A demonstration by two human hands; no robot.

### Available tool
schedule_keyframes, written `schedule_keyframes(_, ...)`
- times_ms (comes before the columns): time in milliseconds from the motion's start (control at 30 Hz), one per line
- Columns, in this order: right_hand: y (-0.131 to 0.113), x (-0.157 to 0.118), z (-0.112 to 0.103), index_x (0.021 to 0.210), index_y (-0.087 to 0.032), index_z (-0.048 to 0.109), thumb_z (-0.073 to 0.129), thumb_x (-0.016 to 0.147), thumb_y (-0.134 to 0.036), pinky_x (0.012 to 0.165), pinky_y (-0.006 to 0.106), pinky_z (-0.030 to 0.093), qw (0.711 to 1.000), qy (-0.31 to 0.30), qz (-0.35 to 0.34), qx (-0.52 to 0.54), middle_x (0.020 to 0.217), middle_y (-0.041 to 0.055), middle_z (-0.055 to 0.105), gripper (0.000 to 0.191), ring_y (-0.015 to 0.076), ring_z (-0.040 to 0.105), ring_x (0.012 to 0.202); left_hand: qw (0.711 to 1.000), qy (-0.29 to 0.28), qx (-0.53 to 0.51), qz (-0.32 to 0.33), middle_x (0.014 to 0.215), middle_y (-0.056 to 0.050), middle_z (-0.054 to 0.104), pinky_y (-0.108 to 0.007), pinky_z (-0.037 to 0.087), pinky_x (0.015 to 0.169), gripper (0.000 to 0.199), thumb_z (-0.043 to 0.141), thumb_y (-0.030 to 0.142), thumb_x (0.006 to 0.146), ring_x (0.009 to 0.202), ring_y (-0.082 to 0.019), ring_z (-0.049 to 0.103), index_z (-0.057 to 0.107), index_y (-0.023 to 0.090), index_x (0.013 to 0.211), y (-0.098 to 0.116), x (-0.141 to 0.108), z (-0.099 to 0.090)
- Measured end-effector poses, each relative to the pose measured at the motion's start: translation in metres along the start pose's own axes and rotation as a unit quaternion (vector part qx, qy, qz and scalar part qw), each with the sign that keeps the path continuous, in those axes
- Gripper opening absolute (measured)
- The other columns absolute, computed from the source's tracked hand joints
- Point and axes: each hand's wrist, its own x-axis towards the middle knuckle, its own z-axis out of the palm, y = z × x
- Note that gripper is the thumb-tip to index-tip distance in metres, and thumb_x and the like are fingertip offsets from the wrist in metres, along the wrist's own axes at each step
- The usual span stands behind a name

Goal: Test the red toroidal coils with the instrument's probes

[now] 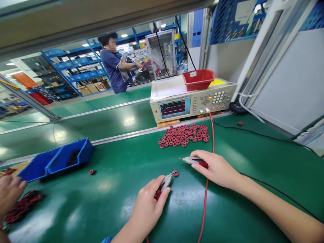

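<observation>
Small red coil (175, 173), lower centre of frame, lies on the green worktop (227, 202), touching the tip of the left probe (165, 182). Left hand (149, 206) is closed around that probe, red handle mostly hidden under the fingers. Right hand (217, 168) is closed on the right probe (188, 160), tip pointing left, just above and right of the coil, not touching it. Red lead (211, 135) runs from the right hand up to the tester (192, 101) in the upper centre; screen shows a wave trace.

Step in hand, as I read it: checking one coil with both probes; one tip is on, the other is near. Next move likely calls for bringing the right tip onto the coil's other wire end while the left one keeps it pinned, light pressure, since the coil is small and could skid.

Pile of red coils (184, 135) sits centre frame, between the hands and the tester. Red tray (198, 79) on top of the tester. Blue bins (58, 160) at left. Another person's hand (10, 192) at the lower left edge over dark red parts. A person stands in the upper left background.
</observation>
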Motion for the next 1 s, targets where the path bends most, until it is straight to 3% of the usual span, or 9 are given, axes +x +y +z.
schedule_keyframes(300, 0.001, 0.001, 0.003, 0.111, -0.024, 0.057, 0.045, 0.088, -0.031, 0.08, 0.034, 0.047, 0.999, 0.0, -0.035, -0.001, 0.107, 0.0042, 0.063, 0.026, 0.0193, 0.059, 0.093, 1.0, -0.016, -0.019, -0.016, 0.1, -0.008, 0.068, -0.031, 0.052, 0.076, 0.027, 0.048, 0.031, 0.087, 0.087, -0.021, 0.064, 0.058, 0.019, 0.109, 0.002, 0.002, -0.003)
schedule_keyframes(667, -0.007, 0.004, 0.006, 0.115, -0.027, 0.058, 0.042, 0.091, -0.035, 0.073, 0.028, 0.05, 0.997, 0.012, -0.061, -0.053, 0.103, 0.0017, 0.062, 0.03, 0.0157, 0.06, 0.089, 0.998, -0.034, -0.033, -0.028, 0.102, -0.007, 0.067, -0.033, 0.051, 0.082, 0.027, 0.049, 0.028, 0.087, 0.09, -0.021, 0.063, 0.058, 0.018, 0.11, 0.005, 0.005, -0.006)
schedule_keyframes(1000, -0.013, 0.009, 0.012, 0.114, -0.022, 0.059, 0.04, 0.092, -0.031, 0.07, 0.032, 0.051, 0.971, 0.074, -0.129, -0.186, 0.104, 0.0071, 0.062, 0.03, 0.0201, 0.056, 0.091, 0.998, -0.04, -0.037, -0.011, 0.104, -0.008, 0.065, -0.034, 0.05, 0.082, 0.027, 0.047, 0.029, 0.088, 0.092, -0.021, 0.062, 0.055, 0.019, 0.112, 0.001, 0.004, -0.004)
